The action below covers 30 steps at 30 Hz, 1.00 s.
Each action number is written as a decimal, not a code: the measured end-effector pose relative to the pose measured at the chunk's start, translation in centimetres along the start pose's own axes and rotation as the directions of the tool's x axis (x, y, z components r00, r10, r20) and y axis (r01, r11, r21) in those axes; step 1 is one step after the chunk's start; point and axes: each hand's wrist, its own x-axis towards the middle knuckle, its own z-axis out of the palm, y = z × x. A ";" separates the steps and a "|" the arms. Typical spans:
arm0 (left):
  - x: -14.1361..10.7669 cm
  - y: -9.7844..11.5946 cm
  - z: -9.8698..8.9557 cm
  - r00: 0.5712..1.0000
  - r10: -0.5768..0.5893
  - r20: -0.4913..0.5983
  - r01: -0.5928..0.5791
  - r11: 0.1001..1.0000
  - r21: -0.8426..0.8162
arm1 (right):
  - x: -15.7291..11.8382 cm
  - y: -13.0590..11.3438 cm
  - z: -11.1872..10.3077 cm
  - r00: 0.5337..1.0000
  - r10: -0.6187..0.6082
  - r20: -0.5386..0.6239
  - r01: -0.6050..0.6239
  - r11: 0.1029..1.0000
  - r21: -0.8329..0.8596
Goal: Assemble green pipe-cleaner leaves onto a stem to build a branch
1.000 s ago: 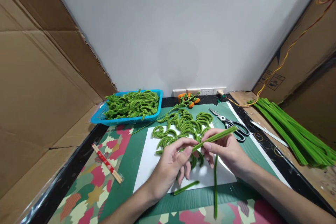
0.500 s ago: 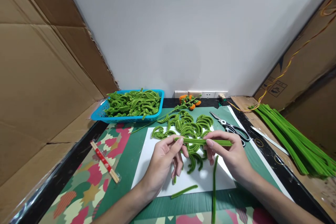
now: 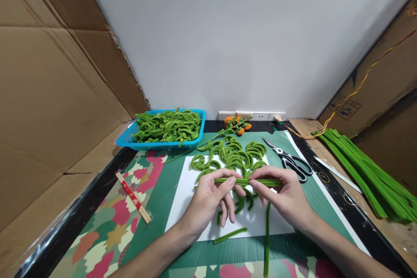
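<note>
Short green pipe cleaners [image 3: 243, 181], laid side by side, run level between my two hands above a white sheet of paper [image 3: 182, 200]. My left hand [image 3: 206, 197] pinches their left part between thumb and fingers. Close beside it, my right hand [image 3: 286, 193] grips the right part, thumb and fingertips near the middle. Behind and under the hands lie several curled green pipe cleaner pieces [image 3: 236, 158], partly hidden. One short straight piece [image 3: 230, 235] rests at the paper's front edge, and a longer pipe cleaner [image 3: 267, 243] lies below my right hand.
A blue basket [image 3: 159, 145] heaped with bent green pieces stands at the back left. Scissors [image 3: 288, 158] lie open at the right, near a bundle of long pipe cleaners [image 3: 368, 173]. Wrapped chopsticks [image 3: 133, 196] are at left; an orange-flowered stem [image 3: 239, 126] lies by the wall.
My hands have come closer together along the pipe cleaners, leaving only a narrow gap between the fingertips. The whole view has shifted slightly.
</note>
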 end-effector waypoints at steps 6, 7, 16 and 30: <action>0.2 -0.2 0.1 1.000 0.008 -0.016 -0.008 1.000 0.004 | -0.4 0.3 0.3 0.999 -0.045 0.013 0.045 0.998 -0.047; 0.2 -0.2 0.1 1.000 0.003 -0.013 -0.003 1.000 0.001 | -0.4 0.3 0.4 0.999 -0.051 0.020 0.052 0.997 -0.052; 0.0 -0.2 0.0 1.000 -0.023 -0.013 0.023 1.000 0.001 | -0.6 0.1 0.2 0.964 -0.255 0.072 0.265 0.942 -0.205; 0.1 -0.3 0.1 1.000 -0.018 0.023 0.018 1.000 0.007 | -0.3 0.2 -0.4 0.908 -0.419 -0.002 0.394 0.854 -0.340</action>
